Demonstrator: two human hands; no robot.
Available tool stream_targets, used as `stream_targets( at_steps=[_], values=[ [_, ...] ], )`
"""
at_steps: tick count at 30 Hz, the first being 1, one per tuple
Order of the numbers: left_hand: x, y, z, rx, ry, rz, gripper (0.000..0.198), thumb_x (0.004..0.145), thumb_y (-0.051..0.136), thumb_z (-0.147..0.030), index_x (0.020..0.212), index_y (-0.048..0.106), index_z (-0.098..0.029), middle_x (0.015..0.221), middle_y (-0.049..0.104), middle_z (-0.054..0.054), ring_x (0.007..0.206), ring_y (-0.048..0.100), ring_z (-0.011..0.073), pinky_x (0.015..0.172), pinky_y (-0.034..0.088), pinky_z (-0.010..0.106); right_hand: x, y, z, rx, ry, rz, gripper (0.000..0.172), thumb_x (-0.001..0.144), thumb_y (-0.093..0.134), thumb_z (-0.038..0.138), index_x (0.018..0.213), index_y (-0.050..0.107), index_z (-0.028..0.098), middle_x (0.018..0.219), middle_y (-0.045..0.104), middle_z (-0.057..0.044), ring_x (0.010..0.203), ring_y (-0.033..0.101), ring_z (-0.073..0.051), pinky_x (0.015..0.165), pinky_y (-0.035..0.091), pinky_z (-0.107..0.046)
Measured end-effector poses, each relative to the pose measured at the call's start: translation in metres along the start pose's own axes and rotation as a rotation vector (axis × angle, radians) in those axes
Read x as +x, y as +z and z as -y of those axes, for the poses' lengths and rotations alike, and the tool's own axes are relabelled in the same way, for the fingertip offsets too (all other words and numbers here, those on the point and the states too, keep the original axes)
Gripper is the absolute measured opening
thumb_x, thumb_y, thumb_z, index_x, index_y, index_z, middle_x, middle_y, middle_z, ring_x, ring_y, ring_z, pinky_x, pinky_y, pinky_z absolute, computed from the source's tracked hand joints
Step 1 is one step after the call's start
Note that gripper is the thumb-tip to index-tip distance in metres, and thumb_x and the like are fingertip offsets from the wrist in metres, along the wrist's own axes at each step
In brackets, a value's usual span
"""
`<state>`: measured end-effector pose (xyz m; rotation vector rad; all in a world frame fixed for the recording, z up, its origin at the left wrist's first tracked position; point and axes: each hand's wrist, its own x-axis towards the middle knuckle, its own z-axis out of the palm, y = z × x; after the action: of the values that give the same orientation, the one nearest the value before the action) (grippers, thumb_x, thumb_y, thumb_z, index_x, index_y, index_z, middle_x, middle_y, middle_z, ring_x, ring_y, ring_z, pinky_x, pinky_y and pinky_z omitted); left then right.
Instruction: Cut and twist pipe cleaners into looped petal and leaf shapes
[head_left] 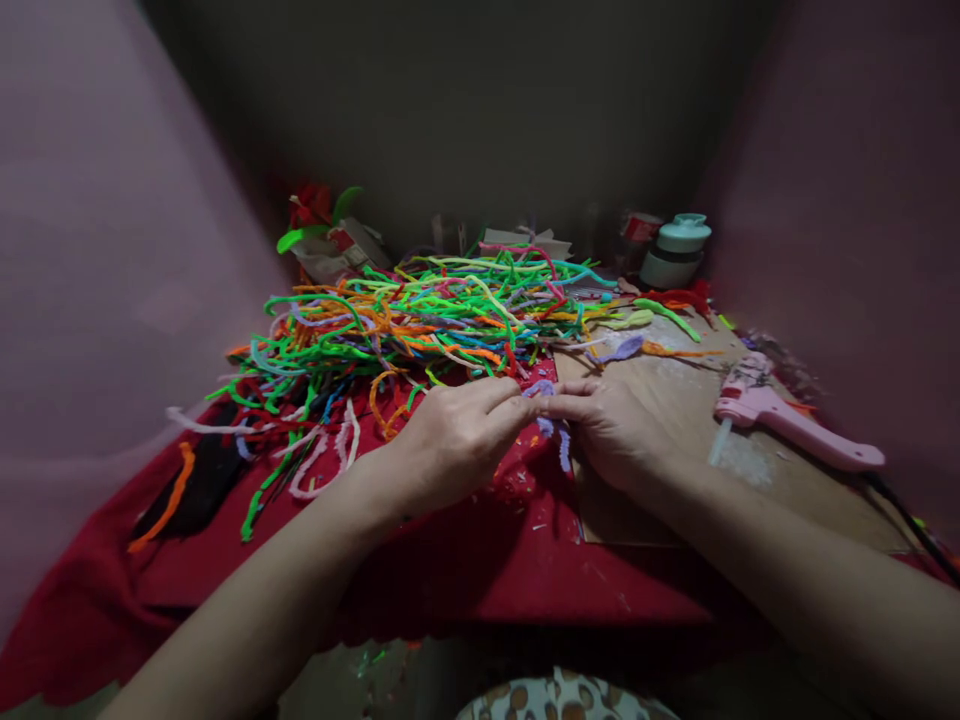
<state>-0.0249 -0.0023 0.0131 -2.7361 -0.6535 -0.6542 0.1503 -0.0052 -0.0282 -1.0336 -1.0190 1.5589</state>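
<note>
A purple pipe cleaner (564, 450) is pinched between my two hands over the red cloth, one bent end hanging down. My left hand (461, 435) grips it with thumb and forefinger from the left. From the right, my right hand (619, 425) has its fingertips closed on the same piece, close against the left fingertips. Part of the purple piece is hidden by the fingers. Just beyond the hands spreads a big tangled heap of pipe cleaners (442, 310) in green, orange, white, purple and other colours.
A pink glue gun (795, 420) lies on a brown board (645, 500) at the right, its cord trailing off. Leaf-shaped purple and orange pieces (626, 348) rest near the board's far edge. Behind stands a teal-lidded jar (679, 250). Red cloth (465, 570) covers the table.
</note>
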Motion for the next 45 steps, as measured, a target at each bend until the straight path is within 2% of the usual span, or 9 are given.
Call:
stream_targets(
  at_steps=[7,13,24,26,29,33,36,39,45],
  values=[
    [-0.001,-0.004,-0.003,0.084,0.066,0.066,0.019,0.088,0.038,-0.015,0.098,0.055,-0.013,0.080,0.057,0.005,0.071,0.051,0.0130,0.058,0.040,0.023,-0.001,0.002,0.003,-0.061,0.019,-0.026,0.016,0.057,0.070,0.027,0.056,0.060,0.015,0.050,0.053,0.002,0.045,0.041,-0.008,0.044,0.030,-0.024],
    [0.002,-0.007,-0.012,0.157,0.137,0.076,0.021,0.088,0.036,-0.014,0.090,0.056,-0.010,0.084,0.059,0.009,0.074,0.052,0.0160,0.063,0.044,0.026,-0.001,0.003,0.005,-0.119,0.060,-0.043,0.019,0.056,0.066,0.023,0.045,0.051,0.017,0.042,0.043,0.005,0.040,0.032,-0.007,0.041,0.021,-0.024],
    [0.003,0.004,-0.025,0.186,0.197,0.143,0.019,0.088,0.037,-0.014,0.087,0.055,-0.010,0.080,0.058,0.009,0.074,0.054,0.0188,0.063,0.044,0.031,0.000,0.001,-0.002,-0.056,0.101,-0.002,0.013,0.057,0.064,0.019,0.049,0.054,0.015,0.041,0.045,0.005,0.037,0.035,-0.006,0.039,0.022,-0.023],
    [0.002,0.004,-0.023,0.072,0.165,0.123,0.019,0.088,0.036,-0.014,0.093,0.054,-0.010,0.085,0.059,0.009,0.076,0.055,0.0173,0.065,0.045,0.029,0.000,0.001,-0.001,-0.015,0.107,0.007,0.014,0.056,0.067,0.020,0.050,0.055,0.015,0.041,0.046,0.005,0.036,0.036,-0.006,0.038,0.024,-0.022],
    [0.003,0.001,-0.016,-0.244,-0.039,0.020,0.018,0.089,0.039,-0.016,0.102,0.051,-0.011,0.092,0.060,0.008,0.082,0.056,0.0127,0.071,0.046,0.023,-0.001,0.002,0.003,0.069,0.096,0.035,0.014,0.056,0.071,0.023,0.055,0.060,0.014,0.046,0.052,0.003,0.038,0.041,-0.007,0.038,0.028,-0.022],
    [0.006,-0.003,-0.005,-0.511,-0.245,-0.070,0.009,0.085,0.049,-0.019,0.087,0.056,-0.014,0.082,0.060,0.005,0.077,0.056,0.0111,0.071,0.046,0.021,-0.003,0.004,0.008,0.135,0.116,0.039,0.016,0.056,0.073,0.025,0.061,0.063,0.014,0.051,0.058,0.000,0.042,0.047,-0.009,0.041,0.034,-0.023],
    [0.006,-0.001,-0.002,-0.522,-0.225,-0.067,0.010,0.085,0.050,-0.018,0.079,0.057,-0.014,0.078,0.059,0.004,0.073,0.056,0.0098,0.068,0.045,0.020,-0.003,0.003,0.006,0.104,0.110,0.068,0.016,0.059,0.073,0.026,0.062,0.063,0.014,0.052,0.058,0.000,0.041,0.047,-0.009,0.041,0.033,-0.023],
    [0.002,0.003,-0.005,-0.386,-0.146,-0.058,0.010,0.086,0.045,-0.014,0.086,0.055,-0.014,0.084,0.057,0.005,0.075,0.054,0.0094,0.067,0.045,0.019,-0.003,0.002,0.004,0.056,0.091,0.088,0.016,0.060,0.072,0.027,0.060,0.062,0.015,0.050,0.056,0.001,0.040,0.042,-0.008,0.040,0.029,-0.023],
    [-0.002,0.004,-0.015,-0.219,-0.064,0.124,0.016,0.088,0.037,-0.011,0.099,0.048,-0.013,0.087,0.056,0.005,0.072,0.053,0.0104,0.062,0.045,0.020,-0.005,0.004,0.004,0.048,0.092,0.114,0.022,0.057,0.075,0.026,0.050,0.058,0.016,0.041,0.046,0.005,0.038,0.035,-0.006,0.041,0.025,-0.024]
  ],
)
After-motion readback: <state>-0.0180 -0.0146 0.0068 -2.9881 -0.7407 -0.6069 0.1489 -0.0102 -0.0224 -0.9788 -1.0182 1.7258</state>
